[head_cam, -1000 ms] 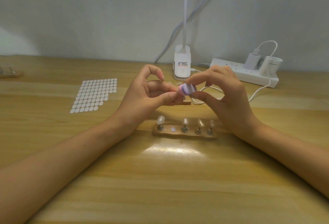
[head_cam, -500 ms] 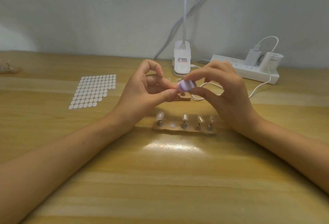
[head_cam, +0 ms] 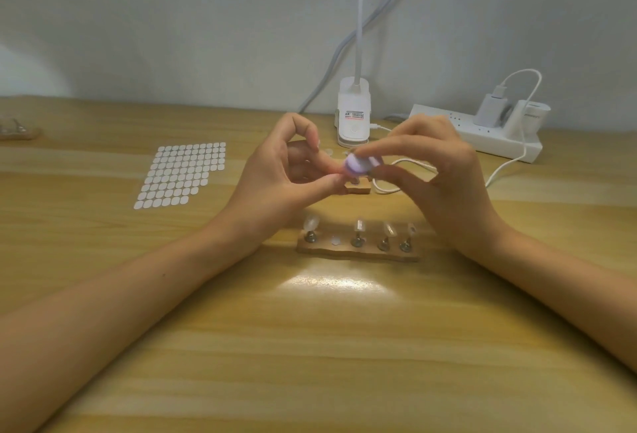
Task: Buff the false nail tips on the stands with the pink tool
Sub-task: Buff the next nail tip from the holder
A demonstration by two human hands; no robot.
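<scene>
False nail tips [head_cam: 359,225] stand in a row on a wooden base [head_cam: 358,253] on the desk [head_cam: 310,346], at six o'clock from both hands. The right hand [head_cam: 444,184] pinches the pink tool [head_cam: 361,164], long axis three to nine o'clock, against the curled fingertips of the left hand [head_cam: 275,188]; whether those hold a tip I cannot tell. A power strip [head_cam: 482,138] lies at one o'clock by the wall [head_cam: 172,19].

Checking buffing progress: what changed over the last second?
Almost nothing. The right hand still pinches the pink tool against the fingertips of the left hand; the tool only tilts slightly. Nothing was taken or let go. What the left hand holds is hidden. The wooden stand and its four nail tips stay put.
</scene>
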